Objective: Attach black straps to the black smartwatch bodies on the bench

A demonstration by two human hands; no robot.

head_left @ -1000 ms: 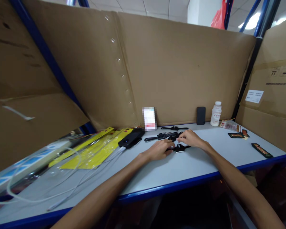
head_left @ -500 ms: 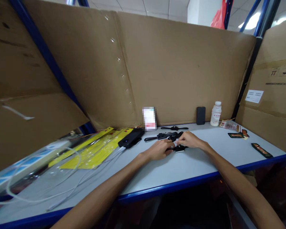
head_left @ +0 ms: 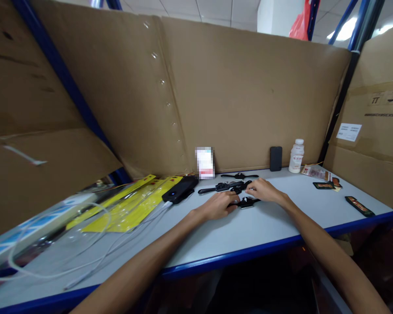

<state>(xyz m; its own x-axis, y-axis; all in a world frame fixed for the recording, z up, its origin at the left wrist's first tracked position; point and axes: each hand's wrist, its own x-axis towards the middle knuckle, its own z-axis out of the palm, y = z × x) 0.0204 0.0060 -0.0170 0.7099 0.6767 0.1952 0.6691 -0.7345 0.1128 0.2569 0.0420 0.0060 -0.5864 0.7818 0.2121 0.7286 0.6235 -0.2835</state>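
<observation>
The fingers of my left hand (head_left: 221, 205) are closed round the left handle of a black spokeshave (head_left: 247, 202), which lies nearest me with its metal edge facing forward. My right hand (head_left: 262, 189) hovers over the right side of this tool, fingertips bent together in a pinch. Whatever those fingertips hold is too small to make out. Just behind my hands lies a second black spokeshave (head_left: 237, 189), partly hidden. Another spokeshave (head_left: 221, 187) rests to its left, and one more spokeshave (head_left: 239, 175) lies near the cardboard wall.
Yellow blister packs (head_left: 127, 209) and a black device (head_left: 180, 190) with white cables lie left, beside a power strip (head_left: 42, 226). A lit phone (head_left: 205, 163), dark phone (head_left: 275, 158) and white bottle (head_left: 296, 156) stand at the back. Small dark packets (head_left: 359, 206) lie right.
My right hand has drawn back slightly up and right from the middle of the front spokeshave, uncovering more of it. My left hand stays in place.
</observation>
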